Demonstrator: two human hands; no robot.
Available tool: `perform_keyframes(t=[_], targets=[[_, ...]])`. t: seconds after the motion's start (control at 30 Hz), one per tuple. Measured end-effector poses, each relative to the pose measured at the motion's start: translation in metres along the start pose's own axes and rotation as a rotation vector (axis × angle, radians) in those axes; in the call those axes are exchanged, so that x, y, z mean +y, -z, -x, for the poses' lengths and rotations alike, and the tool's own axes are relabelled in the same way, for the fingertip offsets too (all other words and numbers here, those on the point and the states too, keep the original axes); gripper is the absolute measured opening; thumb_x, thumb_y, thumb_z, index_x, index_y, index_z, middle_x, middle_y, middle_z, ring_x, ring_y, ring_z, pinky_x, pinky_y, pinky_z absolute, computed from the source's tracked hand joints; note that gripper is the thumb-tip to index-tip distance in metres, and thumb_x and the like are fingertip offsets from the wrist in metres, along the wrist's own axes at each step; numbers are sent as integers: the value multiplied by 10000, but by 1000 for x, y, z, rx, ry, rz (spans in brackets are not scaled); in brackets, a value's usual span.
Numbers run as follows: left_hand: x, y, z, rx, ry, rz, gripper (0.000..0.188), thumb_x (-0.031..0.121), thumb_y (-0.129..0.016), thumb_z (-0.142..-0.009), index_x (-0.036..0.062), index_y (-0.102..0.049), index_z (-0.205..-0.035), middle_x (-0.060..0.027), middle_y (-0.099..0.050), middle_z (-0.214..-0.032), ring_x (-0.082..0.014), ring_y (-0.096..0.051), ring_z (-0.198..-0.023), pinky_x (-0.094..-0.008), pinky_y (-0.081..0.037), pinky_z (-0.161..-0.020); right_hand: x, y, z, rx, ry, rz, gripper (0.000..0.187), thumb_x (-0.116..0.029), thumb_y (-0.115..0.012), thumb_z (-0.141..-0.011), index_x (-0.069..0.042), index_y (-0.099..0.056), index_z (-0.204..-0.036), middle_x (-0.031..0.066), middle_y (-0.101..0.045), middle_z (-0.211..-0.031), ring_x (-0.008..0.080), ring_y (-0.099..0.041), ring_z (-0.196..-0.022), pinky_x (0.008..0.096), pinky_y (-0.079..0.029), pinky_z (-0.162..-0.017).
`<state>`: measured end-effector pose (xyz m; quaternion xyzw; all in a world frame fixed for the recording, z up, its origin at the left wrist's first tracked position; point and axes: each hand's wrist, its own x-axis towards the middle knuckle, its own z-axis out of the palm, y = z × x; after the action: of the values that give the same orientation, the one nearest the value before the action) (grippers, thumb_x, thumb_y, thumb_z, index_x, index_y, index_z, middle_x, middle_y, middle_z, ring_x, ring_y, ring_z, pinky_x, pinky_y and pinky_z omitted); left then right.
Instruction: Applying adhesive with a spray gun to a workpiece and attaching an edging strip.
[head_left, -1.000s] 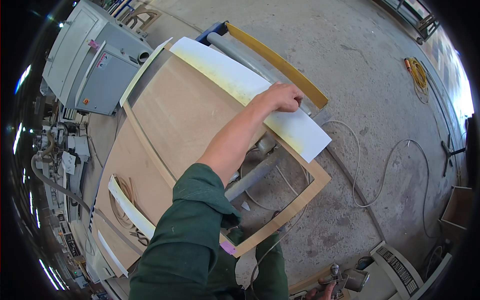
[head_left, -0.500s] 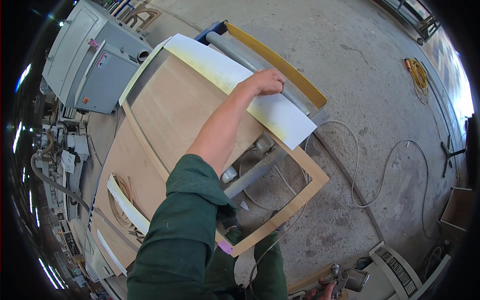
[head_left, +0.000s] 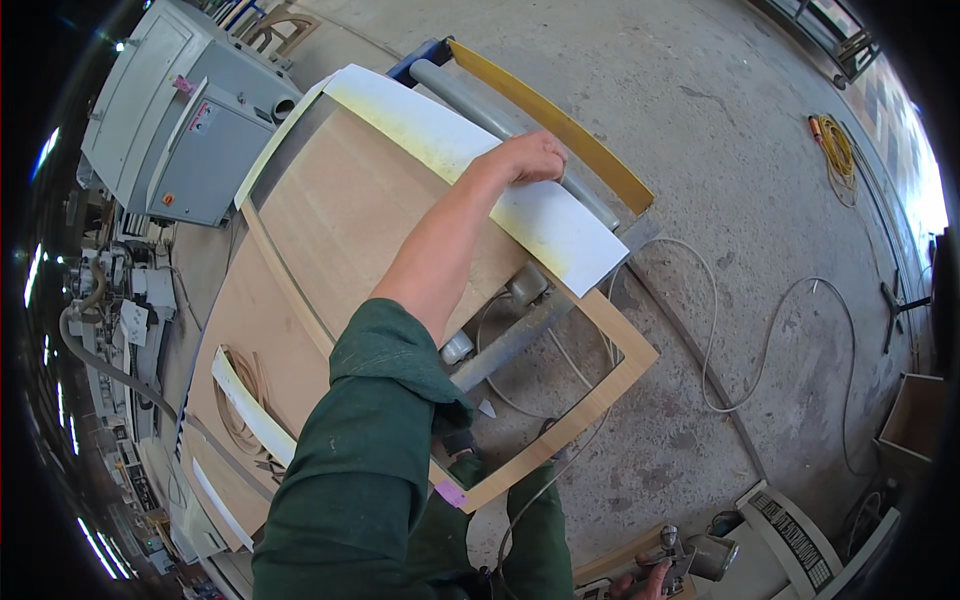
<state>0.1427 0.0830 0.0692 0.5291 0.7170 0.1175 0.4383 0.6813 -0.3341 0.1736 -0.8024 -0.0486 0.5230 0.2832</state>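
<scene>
My left hand (head_left: 532,158) is closed at the far edge of a long white strip (head_left: 430,130) with yellowish speckling, its fingers curled over that edge. The strip lies along the far side of a wooden frame (head_left: 605,390), which has a pink label (head_left: 451,493) on its near corner. Inside the frame is a brown board (head_left: 370,200), and my left forearm crosses over it. At the lower right, my right hand (head_left: 652,582), partly cut off by the picture's edge, is wrapped round a silver metal hand tool (head_left: 705,558) with a round cap and a cylindrical part.
Metal rollers (head_left: 465,95) and a yellow bar (head_left: 555,125) lie beyond the frame. A brown panel (head_left: 290,350) with offcut strips (head_left: 245,400) extends left. A pale hose (head_left: 715,330) loops across the floor. A grey machine (head_left: 200,140) stands at the far left.
The view has shifted very slightly. My left hand stays at the white strip's edge, and my right hand with the metal tool sits slightly higher in the picture.
</scene>
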Motion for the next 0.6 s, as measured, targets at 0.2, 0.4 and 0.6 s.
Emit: perform_keyframes(t=[0.2, 0.4, 0.6], targets=[[5, 0, 3, -9, 1, -18, 79, 101, -596, -656, 69, -662, -686, -76, -596, -642, -199, -523, -627, -356, -451, -606, -1, -6, 2, -5, 35, -8, 460, -517, -522, -1062, -72, -636, -1074, 3, -421, -536, 126, -361, -422, 300, -302, -392], [-5, -6, -2, -14, 25, -43, 92, 102, -597, -650, 81, -675, -693, -83, -617, -669, -226, -543, -659, -369, -473, -697, -2, -8, -1, -36, -4, -69, 440, -504, -542, -1057, -73, -629, -1067, 5, -434, -534, 128, -370, -417, 295, -320, -390], [8, -12, 2, 53, -26, -101, 116, 102, -596, -676, 96, -702, -723, -75, -633, -663, -230, -599, -714, -409, -441, -934, -5, -19, 11, -25, 40, -69, 425, -496, -550, -1056, -77, -618, -1062, 13, -451, -559, 133, -377, -425, 293, -331, -390]])
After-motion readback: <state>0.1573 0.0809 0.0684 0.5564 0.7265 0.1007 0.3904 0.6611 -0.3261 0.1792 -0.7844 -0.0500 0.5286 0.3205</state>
